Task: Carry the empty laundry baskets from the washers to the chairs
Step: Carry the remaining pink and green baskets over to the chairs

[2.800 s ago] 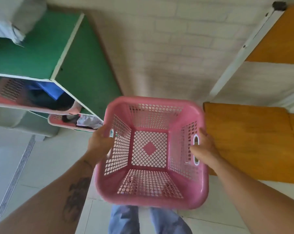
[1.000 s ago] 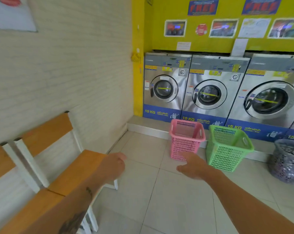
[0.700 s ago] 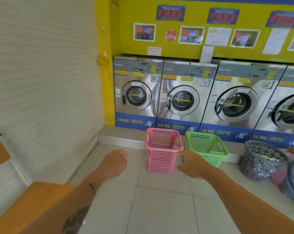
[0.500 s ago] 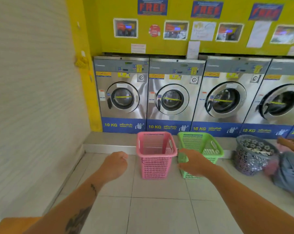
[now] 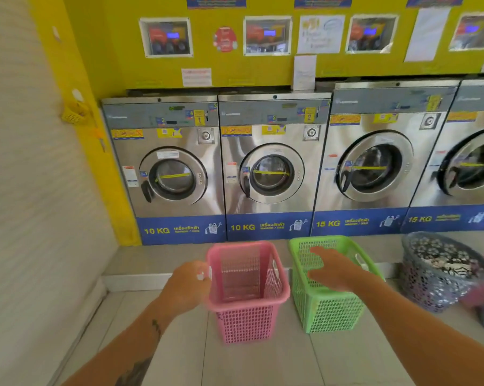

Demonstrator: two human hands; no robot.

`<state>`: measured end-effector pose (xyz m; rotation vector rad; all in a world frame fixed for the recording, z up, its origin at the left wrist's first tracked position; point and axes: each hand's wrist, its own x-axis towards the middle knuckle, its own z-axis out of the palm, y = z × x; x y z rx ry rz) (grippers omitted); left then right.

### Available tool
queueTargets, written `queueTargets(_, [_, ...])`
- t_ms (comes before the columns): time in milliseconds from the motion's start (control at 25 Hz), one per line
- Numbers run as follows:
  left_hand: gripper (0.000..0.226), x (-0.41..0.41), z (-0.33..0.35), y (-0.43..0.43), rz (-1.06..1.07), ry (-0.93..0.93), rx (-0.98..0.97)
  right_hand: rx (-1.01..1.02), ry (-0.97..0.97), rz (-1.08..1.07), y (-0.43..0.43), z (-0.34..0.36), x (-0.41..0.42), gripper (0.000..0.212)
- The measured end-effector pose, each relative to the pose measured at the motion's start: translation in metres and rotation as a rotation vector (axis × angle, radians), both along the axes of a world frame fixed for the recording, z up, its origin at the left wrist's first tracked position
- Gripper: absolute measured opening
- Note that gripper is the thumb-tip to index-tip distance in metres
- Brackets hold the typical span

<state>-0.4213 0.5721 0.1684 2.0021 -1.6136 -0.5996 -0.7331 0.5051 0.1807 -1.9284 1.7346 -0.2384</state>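
Note:
Two empty baskets stand side by side on the tiled floor in front of the washers (image 5: 271, 176). The pink basket (image 5: 246, 324) is at the centre and the green basket (image 5: 329, 313) is just to its right. My left hand (image 5: 186, 286) has its fingers curled against the pink basket's left rim, at the handle slot; I cannot make out whether it grips the rim. My right hand (image 5: 332, 270) is open with fingers spread, hovering in front of the green basket's near side and holding nothing.
A raised step (image 5: 151, 263) runs along the foot of the washers. A grey patterned basket (image 5: 435, 271) full of laundry stands at the right. Part of another person shows at the right edge. A white wall (image 5: 34, 218) closes the left side.
I put a pink basket down by the chairs, turned and walked to the washers. Both hands have come close to the two baskets; the left now reaches the pink rim.

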Motion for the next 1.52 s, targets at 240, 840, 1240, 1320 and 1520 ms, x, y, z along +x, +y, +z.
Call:
queueTargets(240, [0.039, 0.006, -0.035, -0.137, 0.044, -0.077, 0.064, 0.062, 0.099, 0.039, -0.162, -0.024, 0.000, 0.071])
queueTargets(840, [0.078, 0.082, -0.246, -0.421, -0.076, -0.486, 0.326, 0.387, 0.224, -0.033, -0.416, -0.225, 0.054, 0.075])
queueTargets(1240, [0.104, 0.102, -0.456, -0.456, 0.109, -0.320, 0.492, 0.417, 0.221, -0.080, -0.478, -0.456, 0.081, 0.110])
queueTargets(1320, [0.112, 0.105, -0.477, -0.454, 0.072, -0.333, 0.492, 0.331, 0.223, -0.053, -0.483, -0.478, 0.081, 0.109])
queueTargets(1520, [0.110, 0.101, -0.467, -0.471, 0.116, -0.353, 0.459, 0.267, 0.277, -0.008, -0.501, -0.470, 0.078, 0.115])
